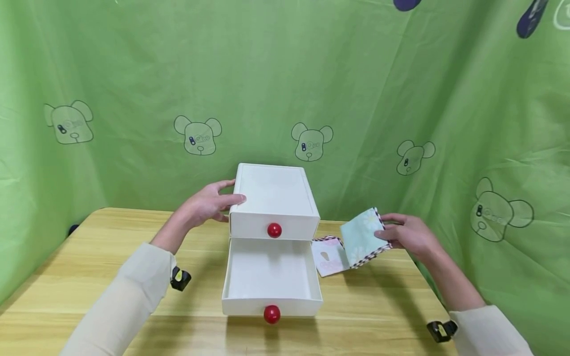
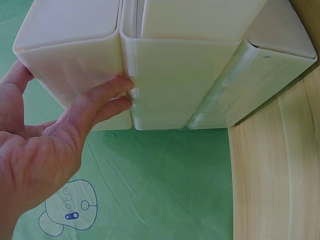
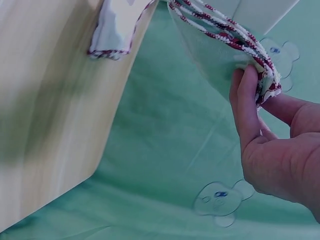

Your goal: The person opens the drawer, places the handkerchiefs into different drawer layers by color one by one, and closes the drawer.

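Observation:
A white drawer unit (image 1: 276, 190) with red knobs stands at the table's back edge. Its top drawer (image 1: 249, 225) is closed, and the drawer below (image 1: 269, 274) is pulled out, its bare white floor showing. My left hand (image 1: 209, 202) rests on the unit's left side, thumb over the top edge; in the left wrist view its extended fingertips touch the side wall (image 2: 170, 80). My right hand (image 1: 409, 235) pinches a folded light-blue handkerchief (image 1: 361, 236) with a dark-red-and-white edge between thumb and fingers, holding it up. A folded pink-and-white handkerchief (image 1: 329, 257) lies between it and the unit.
The wooden table (image 1: 383, 316) extends to both sides of the unit and toward me. Behind it hangs a green curtain (image 1: 258, 89) printed with bear heads. A lower tier (image 2: 275, 75) of the unit shows in the left wrist view.

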Motion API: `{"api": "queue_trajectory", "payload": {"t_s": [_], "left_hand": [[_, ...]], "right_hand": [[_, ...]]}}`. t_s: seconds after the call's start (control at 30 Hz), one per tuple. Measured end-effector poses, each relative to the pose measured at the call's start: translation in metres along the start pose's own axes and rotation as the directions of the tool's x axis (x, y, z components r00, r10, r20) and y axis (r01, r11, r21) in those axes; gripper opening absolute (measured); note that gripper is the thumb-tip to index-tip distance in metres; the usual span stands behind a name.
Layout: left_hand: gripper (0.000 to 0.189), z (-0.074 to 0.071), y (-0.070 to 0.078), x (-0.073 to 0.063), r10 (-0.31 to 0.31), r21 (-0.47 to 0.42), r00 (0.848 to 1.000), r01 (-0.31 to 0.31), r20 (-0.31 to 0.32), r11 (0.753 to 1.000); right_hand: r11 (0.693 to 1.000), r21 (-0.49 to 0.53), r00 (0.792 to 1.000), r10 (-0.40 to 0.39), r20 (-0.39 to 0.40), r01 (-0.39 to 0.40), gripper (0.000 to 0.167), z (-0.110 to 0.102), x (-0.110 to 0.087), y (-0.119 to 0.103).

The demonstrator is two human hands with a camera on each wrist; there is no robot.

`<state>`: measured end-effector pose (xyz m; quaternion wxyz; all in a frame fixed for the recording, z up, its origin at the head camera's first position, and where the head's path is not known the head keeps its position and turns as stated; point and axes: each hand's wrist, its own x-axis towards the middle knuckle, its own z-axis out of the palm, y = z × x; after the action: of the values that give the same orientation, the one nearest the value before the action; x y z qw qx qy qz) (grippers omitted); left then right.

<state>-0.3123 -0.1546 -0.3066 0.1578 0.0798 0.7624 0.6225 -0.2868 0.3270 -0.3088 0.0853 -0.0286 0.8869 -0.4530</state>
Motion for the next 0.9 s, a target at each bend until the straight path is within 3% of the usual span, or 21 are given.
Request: {"api": "queue_trajectory", "payload": {"t_s": [0.5,0.9], "left_hand": [[0.093,-0.001,-0.002,0.0,0.005,0.017,1.0,-0.005,-0.002,1.0],[0.093,0.0,-0.001,0.0,-0.004,0.005,1.0,0.004,-0.001,1.0]], "right_hand": [[0.996,-0.047,0.996,-0.07,0.052,0.072,0.072,0.017,-0.029,-0.056],[0.986,-0.077,0.983,-0.139,0.119,0.149,0.068,0.03,-0.055,-0.085]]}}
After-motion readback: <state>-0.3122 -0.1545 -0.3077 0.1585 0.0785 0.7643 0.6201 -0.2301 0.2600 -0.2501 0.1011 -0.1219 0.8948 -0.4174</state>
